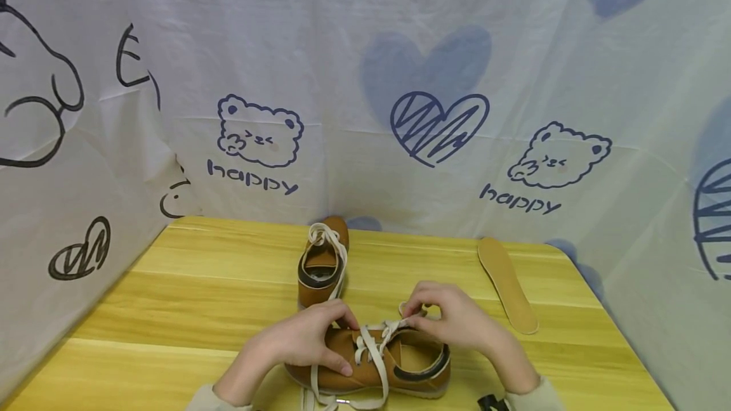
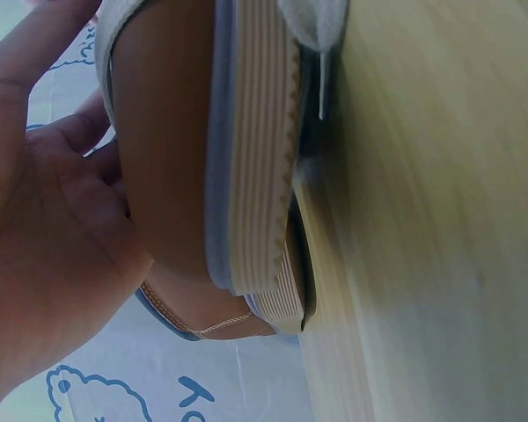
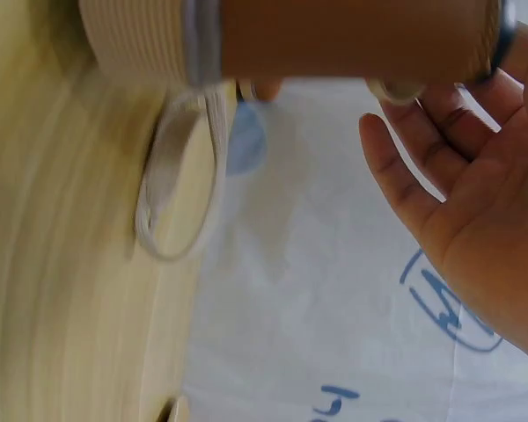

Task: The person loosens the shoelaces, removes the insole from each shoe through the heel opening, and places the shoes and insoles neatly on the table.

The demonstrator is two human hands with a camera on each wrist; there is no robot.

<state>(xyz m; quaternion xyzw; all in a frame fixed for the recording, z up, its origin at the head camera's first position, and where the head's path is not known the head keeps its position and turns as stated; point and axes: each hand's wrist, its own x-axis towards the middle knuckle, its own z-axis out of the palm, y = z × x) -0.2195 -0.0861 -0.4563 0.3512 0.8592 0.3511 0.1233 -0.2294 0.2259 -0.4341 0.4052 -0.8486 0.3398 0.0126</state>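
Observation:
A brown lace-up shoe (image 1: 402, 381) lies sideways at the table's front, toe to the left. My left hand (image 1: 305, 338) holds its front part, thumb on the near side and fingers at the far side. In the left wrist view the palm (image 2: 70, 211) is beside the brown upper and ribbed sole (image 2: 260, 149). My right hand (image 1: 451, 316) pinches the white shoelace (image 1: 394, 328) at the top eyelets, by the shoe's opening. From the right wrist, that hand (image 3: 484, 193) shows bent fingers behind the shoe's upper (image 3: 352, 40). One lace end hangs over the near side.
A second brown shoe (image 1: 321, 293) stands behind the first, its white lace draped over it. A tan insole (image 1: 508, 287) lies at the right on the wooden table (image 1: 200, 309). A small black object (image 1: 491, 403) is at the front edge. Printed cloth (image 1: 354, 81) hangs behind.

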